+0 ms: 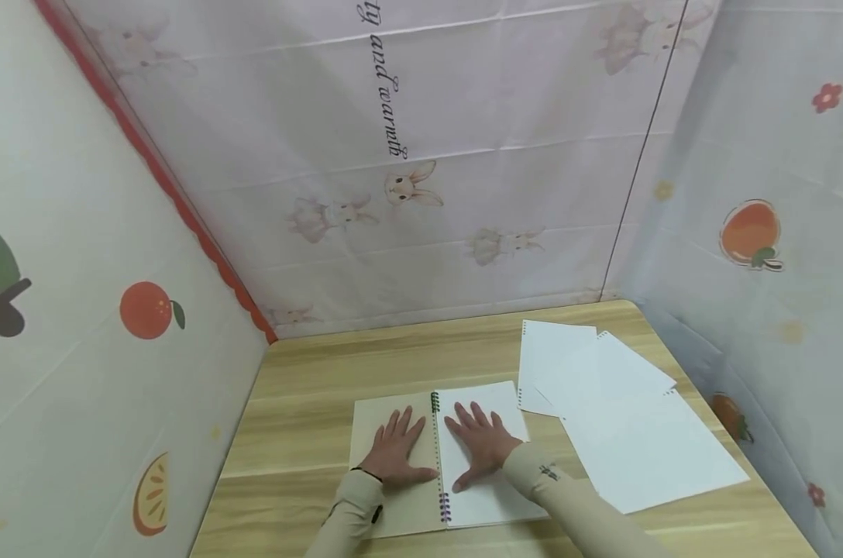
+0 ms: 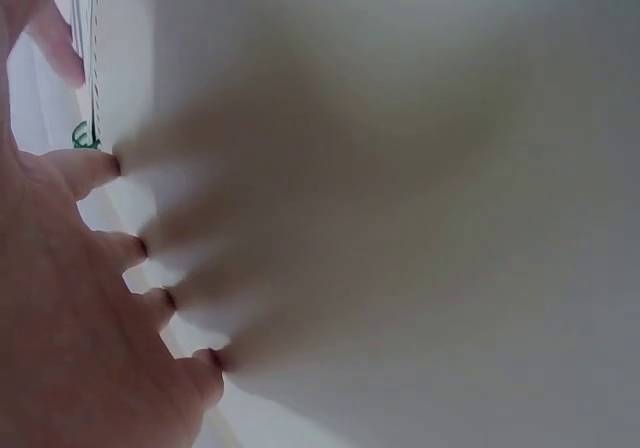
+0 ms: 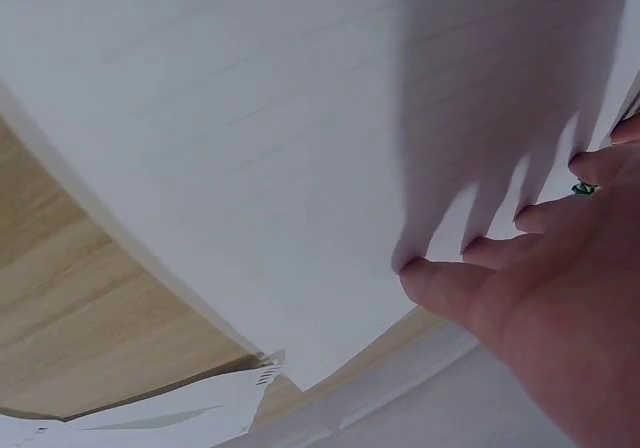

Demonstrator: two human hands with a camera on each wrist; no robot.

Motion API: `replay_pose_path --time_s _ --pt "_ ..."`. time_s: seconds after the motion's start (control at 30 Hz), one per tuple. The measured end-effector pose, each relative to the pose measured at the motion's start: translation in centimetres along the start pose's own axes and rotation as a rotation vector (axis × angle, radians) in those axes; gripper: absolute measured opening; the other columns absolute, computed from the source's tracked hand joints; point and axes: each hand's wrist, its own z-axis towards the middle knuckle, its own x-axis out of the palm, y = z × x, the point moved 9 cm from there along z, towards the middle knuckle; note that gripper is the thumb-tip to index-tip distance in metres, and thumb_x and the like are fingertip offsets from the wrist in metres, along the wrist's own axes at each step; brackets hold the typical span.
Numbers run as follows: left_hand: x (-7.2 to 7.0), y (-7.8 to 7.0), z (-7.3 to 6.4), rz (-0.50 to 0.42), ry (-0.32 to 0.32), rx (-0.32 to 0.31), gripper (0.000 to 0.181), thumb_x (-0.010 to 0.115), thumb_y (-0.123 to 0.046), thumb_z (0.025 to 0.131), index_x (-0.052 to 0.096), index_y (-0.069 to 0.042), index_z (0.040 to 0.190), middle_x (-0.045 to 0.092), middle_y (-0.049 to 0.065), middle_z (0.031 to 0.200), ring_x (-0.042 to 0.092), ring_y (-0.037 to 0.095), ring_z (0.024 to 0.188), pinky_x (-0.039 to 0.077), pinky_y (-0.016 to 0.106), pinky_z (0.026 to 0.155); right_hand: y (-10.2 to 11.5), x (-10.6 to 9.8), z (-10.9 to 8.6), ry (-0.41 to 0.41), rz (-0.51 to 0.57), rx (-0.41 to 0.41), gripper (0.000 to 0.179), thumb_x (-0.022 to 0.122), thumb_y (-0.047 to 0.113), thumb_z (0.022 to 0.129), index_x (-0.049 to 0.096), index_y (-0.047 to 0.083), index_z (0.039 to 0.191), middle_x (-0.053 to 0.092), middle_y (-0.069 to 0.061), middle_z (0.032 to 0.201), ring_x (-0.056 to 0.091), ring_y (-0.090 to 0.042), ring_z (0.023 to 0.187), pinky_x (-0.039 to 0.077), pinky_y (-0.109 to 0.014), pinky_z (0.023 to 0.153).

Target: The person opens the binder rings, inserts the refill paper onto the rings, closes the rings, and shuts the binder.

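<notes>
A ring-bound notebook [image 1: 487,504] lies spread on the wooden table, its binding rings [image 1: 445,508] green at the top and purple at the bottom. The left page side is beige, the right one white. My left hand [image 1: 393,453] rests with fingers spread on the beige side, its thumb reaching the binding. On the white page my right hand [image 1: 483,443] presses, fingers also spread. In the left wrist view the fingertips [image 2: 205,368] touch the paper and cast shadows. Faint lines show on the white page [image 3: 250,118] in the right wrist view.
Several loose white sheets [image 1: 652,449] with punched edges overlap on the right of the wooden table [image 1: 303,434]. A printed cloth [image 1: 428,256] hangs behind the table's far edge, with more cloth at the left [image 1: 59,387] and right [image 1: 777,310].
</notes>
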Motion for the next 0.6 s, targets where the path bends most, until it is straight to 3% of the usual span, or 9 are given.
replay_pose_path --time_s 0.37,0.6 --pt "1.1 0.0 -0.2 0.046 -0.022 -0.001 0.114 0.066 -0.082 0.077 0.029 -0.018 0.164 0.015 0.018 0.174 0.016 0.046 0.159 0.026 0.069 0.122 0.1 -0.4 -1.1 0.003 -0.008 0.002 0.129 0.081 0.08 0.064 0.026 0.02 0.165 0.011 -0.012 0.175 0.013 -0.043 0.161 0.02 -0.069 0.125" --pt "0.5 -1.0 -0.8 -0.005 -0.048 0.026 0.111 0.072 -0.074 0.079 0.033 -0.012 0.162 0.019 0.024 0.171 0.018 0.051 0.157 0.024 0.074 0.12 0.0 -0.1 -1.5 -0.02 -0.003 -0.002 0.129 0.083 0.078 0.063 0.029 0.019 0.164 0.014 -0.013 0.175 0.016 -0.043 0.161 0.021 -0.068 0.125"
